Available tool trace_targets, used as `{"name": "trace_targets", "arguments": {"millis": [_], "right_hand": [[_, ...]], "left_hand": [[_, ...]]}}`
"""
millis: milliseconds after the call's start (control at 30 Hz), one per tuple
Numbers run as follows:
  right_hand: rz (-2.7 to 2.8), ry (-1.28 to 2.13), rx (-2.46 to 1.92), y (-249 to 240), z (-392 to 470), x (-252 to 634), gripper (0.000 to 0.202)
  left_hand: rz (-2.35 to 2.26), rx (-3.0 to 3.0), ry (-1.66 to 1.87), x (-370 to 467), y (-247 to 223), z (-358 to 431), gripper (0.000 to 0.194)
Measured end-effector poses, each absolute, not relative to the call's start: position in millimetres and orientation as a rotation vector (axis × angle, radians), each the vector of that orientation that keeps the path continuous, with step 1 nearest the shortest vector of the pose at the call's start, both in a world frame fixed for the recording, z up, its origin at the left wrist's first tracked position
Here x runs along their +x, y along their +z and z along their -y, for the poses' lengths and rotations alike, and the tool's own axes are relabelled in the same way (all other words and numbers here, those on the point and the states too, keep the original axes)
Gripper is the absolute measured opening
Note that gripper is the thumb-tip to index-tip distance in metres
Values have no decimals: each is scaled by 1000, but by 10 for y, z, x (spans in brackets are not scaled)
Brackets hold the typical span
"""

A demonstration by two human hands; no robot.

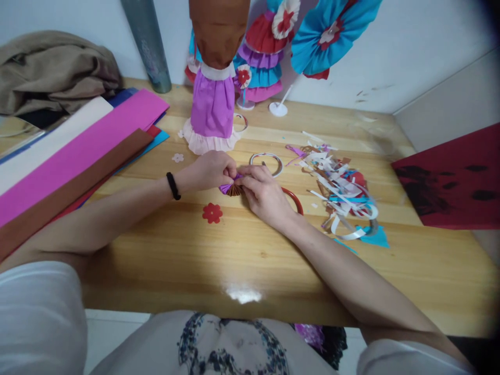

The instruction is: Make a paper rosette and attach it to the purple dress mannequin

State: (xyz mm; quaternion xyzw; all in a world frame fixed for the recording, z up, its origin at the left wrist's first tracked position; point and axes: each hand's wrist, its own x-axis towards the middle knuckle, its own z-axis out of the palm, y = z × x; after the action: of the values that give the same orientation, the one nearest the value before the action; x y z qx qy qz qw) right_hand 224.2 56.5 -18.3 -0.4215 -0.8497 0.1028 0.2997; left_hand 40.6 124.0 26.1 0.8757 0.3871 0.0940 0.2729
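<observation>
Between both hands is a small pleated paper rosette (233, 190), purple at the left and brown at its lower middle. Fingers of my left hand (214, 169) are closed on its upper left side. My right hand (263, 192) pinches it from the right, fingers bent over the top. Part of the rosette is hidden under the fingertips. Just below lies a red paper flower (212, 213) on the wooden table (187, 260). A roll of white tape (269, 159) lies flat behind my right hand, and a red ring (294, 200) shows partly beside it.
Coloured paper sheets (89, 140) are stacked at the left. Paper figures in skirts, one with a purple skirt (213, 104), and a blue paper fan flower (332, 36) stand at the back. Paper scraps (336, 177) are heaped right. A bottle (148, 47) stands near brown cloth (58, 67).
</observation>
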Motion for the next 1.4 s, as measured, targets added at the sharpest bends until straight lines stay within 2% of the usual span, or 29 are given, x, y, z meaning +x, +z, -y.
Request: {"name": "trace_targets", "arguments": {"millis": [533,1067,1400], "right_hand": [[2132,455,-1146,-148,-551,2249,29],[2234,310,-1118,-163,-543,2237,27],[2231,317,-1114,-171,-552,2243,30]], "left_hand": [[-1050,2313,179,418,298,-1200,12],[-1010,2135,196,371,344,-1254,10],[-977,2380,72,442,311,-1316,13]]}}
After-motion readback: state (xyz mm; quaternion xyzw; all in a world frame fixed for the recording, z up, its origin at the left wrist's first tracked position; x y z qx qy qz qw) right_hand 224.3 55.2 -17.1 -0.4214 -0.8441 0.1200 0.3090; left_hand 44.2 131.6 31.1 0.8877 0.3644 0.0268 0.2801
